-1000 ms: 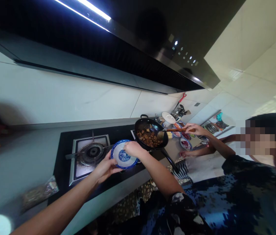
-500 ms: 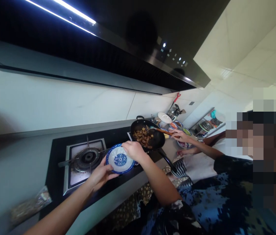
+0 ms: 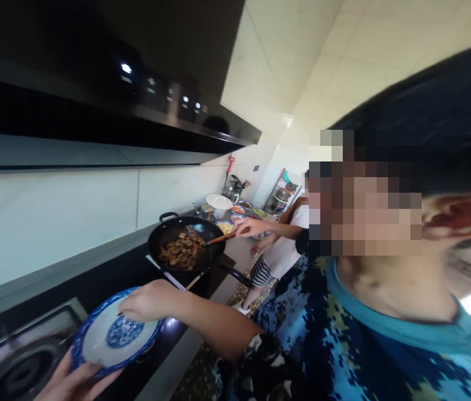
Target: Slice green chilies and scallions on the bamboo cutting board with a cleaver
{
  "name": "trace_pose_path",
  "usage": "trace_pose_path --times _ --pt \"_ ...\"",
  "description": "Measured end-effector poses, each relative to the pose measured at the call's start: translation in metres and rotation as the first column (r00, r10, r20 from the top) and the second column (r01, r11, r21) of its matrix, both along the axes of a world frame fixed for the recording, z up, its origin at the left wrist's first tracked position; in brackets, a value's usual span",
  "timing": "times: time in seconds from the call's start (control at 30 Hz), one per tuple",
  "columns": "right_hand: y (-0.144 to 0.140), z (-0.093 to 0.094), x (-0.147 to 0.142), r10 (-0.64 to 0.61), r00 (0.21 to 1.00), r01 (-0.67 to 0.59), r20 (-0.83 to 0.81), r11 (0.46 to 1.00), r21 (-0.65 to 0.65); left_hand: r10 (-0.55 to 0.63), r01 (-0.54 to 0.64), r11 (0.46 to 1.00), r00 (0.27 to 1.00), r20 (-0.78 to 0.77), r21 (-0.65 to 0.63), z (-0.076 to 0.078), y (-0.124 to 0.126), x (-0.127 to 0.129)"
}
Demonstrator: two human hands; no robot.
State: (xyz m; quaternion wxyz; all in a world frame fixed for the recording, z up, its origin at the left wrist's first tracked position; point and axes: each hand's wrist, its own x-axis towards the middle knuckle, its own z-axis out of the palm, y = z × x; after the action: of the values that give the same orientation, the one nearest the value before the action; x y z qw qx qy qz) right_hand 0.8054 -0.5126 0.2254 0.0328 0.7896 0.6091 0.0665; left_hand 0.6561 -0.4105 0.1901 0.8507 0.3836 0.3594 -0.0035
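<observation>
My left hand grips the lower rim of a blue-and-white bowl, tilted over the stove, its thumb over the edge. Reaching across the bowl's upper right side, my right hand has its fingers drawn together against the inside. Whatever those fingertips hold, if anything, is too small to make out. Beyond the bowl, a black wok contains browned chopped food. A co-worker's hand holds a wooden-handled spatula in that food.
A gas burner lies at lower left, and the range hood hangs overhead. The co-worker in a blue patterned shirt stands close on the right. Past the wok are a white plate, utensils and several bowls of ingredients. Another person stands farther back.
The view has swung right and closer to the co-worker. My right hand's fingers have moved from the bowl's rim farther over its inside. The spatula stays in the wok.
</observation>
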Motion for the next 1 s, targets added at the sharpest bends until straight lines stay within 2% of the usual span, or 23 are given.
trace_pose_path --times 0.07,0.1,0.17,0.2,0.23,0.27,0.3,0.4,0.53,0.6,0.67,0.73,0.8,0.87,0.97,1.0 --pt "-0.004 0.008 0.017 -0.111 0.993 0.115 -0.032 0.986 0.124 -0.049 0.048 0.998 0.998 0.034 0.038 0.003 0.001 0.001" --pt "-0.009 0.013 0.026 -0.189 0.980 0.196 -0.055 0.962 0.191 -0.075 0.072 0.996 0.995 0.065 0.053 0.003 0.001 0.000" --pt "-0.021 0.019 0.048 -0.378 0.921 0.389 -0.095 0.877 0.283 -0.087 0.081 0.995 0.992 0.094 0.063 0.001 0.003 -0.001" --pt "-0.027 0.020 0.060 -0.491 0.864 0.502 -0.115 0.816 0.287 -0.077 0.070 0.995 0.992 0.102 0.074 -0.001 0.003 -0.002" --pt "-0.033 0.020 0.072 -0.587 0.800 0.596 -0.122 0.757 0.268 -0.064 0.055 0.995 0.993 0.104 0.085 -0.003 0.005 -0.003" --pt "-0.038 0.018 0.083 -0.651 0.748 0.662 -0.125 0.720 0.210 -0.055 0.046 0.995 0.993 0.103 0.088 -0.004 0.006 -0.004" --pt "-0.042 0.017 0.092 -0.676 0.726 0.688 -0.127 0.714 0.127 -0.051 0.043 0.996 0.994 0.100 0.081 -0.005 0.007 -0.005" --pt "-0.050 0.017 0.112 -0.679 0.724 0.688 -0.120 0.723 0.063 -0.038 0.033 0.998 0.995 0.092 0.058 -0.002 0.010 -0.011" --pt "-0.049 0.031 0.125 -0.652 0.752 0.659 -0.101 0.737 0.152 0.009 -0.012 0.998 0.998 0.063 0.055 0.008 0.011 -0.022" --pt "-0.048 0.034 0.127 -0.655 0.749 0.657 -0.099 0.714 0.244 0.027 -0.030 0.998 0.998 0.052 0.056 0.010 0.010 -0.027" --pt "-0.047 0.027 0.124 -0.687 0.718 0.688 -0.113 0.677 0.259 0.030 -0.034 0.998 0.998 0.055 0.057 0.009 0.011 -0.032" --pt "-0.047 0.015 0.117 -0.710 0.691 0.722 -0.135 0.668 0.180 0.035 -0.039 0.998 0.997 0.062 0.056 0.006 0.012 -0.038" --pt "-0.045 0.002 0.107 -0.705 0.693 0.721 -0.151 0.685 0.108 0.052 -0.055 0.997 0.997 0.053 0.047 0.004 0.013 -0.047" --pt "-0.040 -0.006 0.097 -0.686 0.710 0.703 -0.159 0.704 0.101 0.060 -0.063 0.997 0.996 0.067 0.034 0.004 0.014 -0.057" --pt "-0.022 -0.006 0.076 -0.618 0.764 0.643 -0.182 0.752 0.144 0.063 -0.064 0.998 0.989 0.133 0.001 0.006 0.014 -0.076" --pt "-0.014 -0.003 0.067 -0.556 0.804 0.592 -0.211 0.780 0.202 0.074 -0.073 0.997 0.986 0.147 -0.014 0.007 0.015 -0.083"
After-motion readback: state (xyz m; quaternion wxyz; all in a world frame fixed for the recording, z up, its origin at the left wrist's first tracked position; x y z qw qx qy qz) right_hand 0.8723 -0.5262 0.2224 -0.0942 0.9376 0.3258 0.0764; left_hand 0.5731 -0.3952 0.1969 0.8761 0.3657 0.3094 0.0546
